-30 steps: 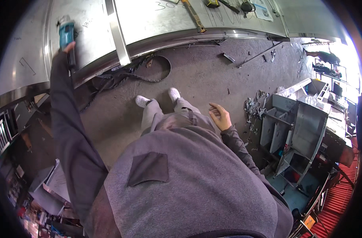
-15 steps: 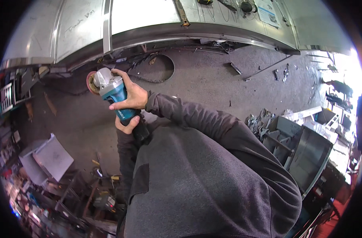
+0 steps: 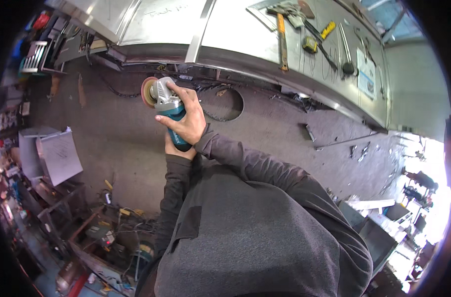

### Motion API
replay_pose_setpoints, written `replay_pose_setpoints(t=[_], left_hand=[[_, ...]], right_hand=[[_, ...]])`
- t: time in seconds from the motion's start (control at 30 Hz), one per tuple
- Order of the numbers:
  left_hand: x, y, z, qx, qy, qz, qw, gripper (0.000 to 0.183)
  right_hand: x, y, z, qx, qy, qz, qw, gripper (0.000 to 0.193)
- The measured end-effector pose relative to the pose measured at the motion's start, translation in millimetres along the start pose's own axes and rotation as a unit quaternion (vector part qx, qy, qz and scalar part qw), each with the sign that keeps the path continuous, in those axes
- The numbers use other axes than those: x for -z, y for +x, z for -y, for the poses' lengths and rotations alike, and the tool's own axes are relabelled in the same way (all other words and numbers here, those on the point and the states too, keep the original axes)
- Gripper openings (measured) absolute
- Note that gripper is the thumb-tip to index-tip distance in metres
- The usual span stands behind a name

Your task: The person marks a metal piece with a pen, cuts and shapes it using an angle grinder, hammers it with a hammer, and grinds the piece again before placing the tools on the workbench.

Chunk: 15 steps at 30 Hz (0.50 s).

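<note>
I hold a teal and silver angle grinder (image 3: 165, 100) over the floor, in front of the bench. Its reddish-brown disc (image 3: 148, 92) stands on edge at the far left end of the tool. My right hand (image 3: 191, 121) is closed over the upper body, with a finger stretched along the metal gear head and the thumb across the teal housing. Below it, my left hand (image 3: 181, 152) wraps around the rear grip and is partly hidden by the tool and right wrist. The disc touches nothing that I can see.
Along the far side runs a metal bench (image 3: 158, 29). On it lie a hammer (image 3: 282, 42), a yellow tape measure (image 3: 309, 44) and a paper sheet (image 3: 367, 79). A black loop (image 3: 243, 106) and metal scraps lie on the floor. Bent sheet metal (image 3: 59, 157) stands at left.
The view has turned, bringing more bench tools into sight. The grinder and both hands appear farther right and slightly higher, and my left hand sits more behind the right wrist.
</note>
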State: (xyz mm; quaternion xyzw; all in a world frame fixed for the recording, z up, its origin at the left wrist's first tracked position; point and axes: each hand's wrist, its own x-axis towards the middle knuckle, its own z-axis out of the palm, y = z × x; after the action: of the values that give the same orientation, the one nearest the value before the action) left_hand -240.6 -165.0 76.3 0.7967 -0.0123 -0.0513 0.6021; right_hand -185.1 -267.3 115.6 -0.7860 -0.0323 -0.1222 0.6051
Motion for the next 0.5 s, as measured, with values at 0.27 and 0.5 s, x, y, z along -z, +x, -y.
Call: replay_pose_setpoints(t=[0.27, 0.5], left_hand=[[69, 44, 32, -0.014, 0.18, -0.229, 0.957, 0.067], [89, 51, 52, 0.122, 0.0, -0.31, 0.943, 0.067]], right_hand=[[53, 109, -35, 0.198, -0.13, 0.326, 0.915, 0.079], [92, 230, -156, 0.278, -0.458, 0.412, 0.737, 0.107]])
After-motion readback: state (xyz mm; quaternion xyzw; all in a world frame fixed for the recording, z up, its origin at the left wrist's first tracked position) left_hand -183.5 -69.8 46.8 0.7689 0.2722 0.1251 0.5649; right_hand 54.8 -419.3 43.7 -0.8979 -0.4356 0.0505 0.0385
